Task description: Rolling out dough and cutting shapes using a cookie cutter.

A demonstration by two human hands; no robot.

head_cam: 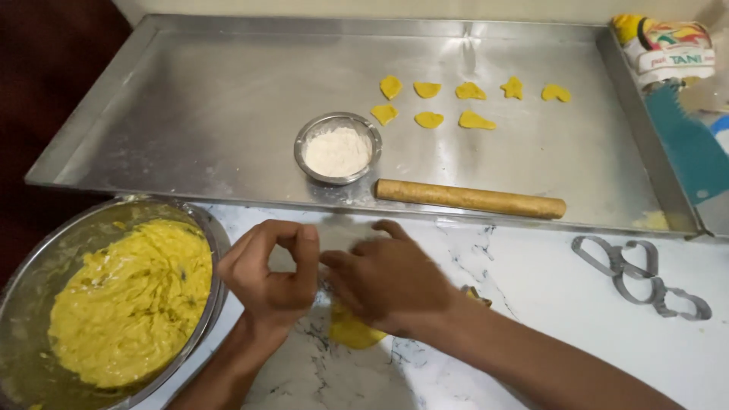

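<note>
On the white marble counter (531, 288), a flattened piece of yellow dough (351, 332) lies mostly hidden under both hands; its visible edge is smooth, rounded and thin. Right hand (391, 281) lies palm-down over the dough, fingers curled; whether it grips anything cannot be told. Left hand (269, 273) is beside it, thumb and forefinger curled into a ring, pinching a small object that is too blurred to identify. Adjacent at left stands a steel bowl (23, 304) of yellow batter.

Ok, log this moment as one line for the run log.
left hand: pinched, on counter | right hand: over yellow dough piece | dough bowl: left | rolling pin: on tray
</note>
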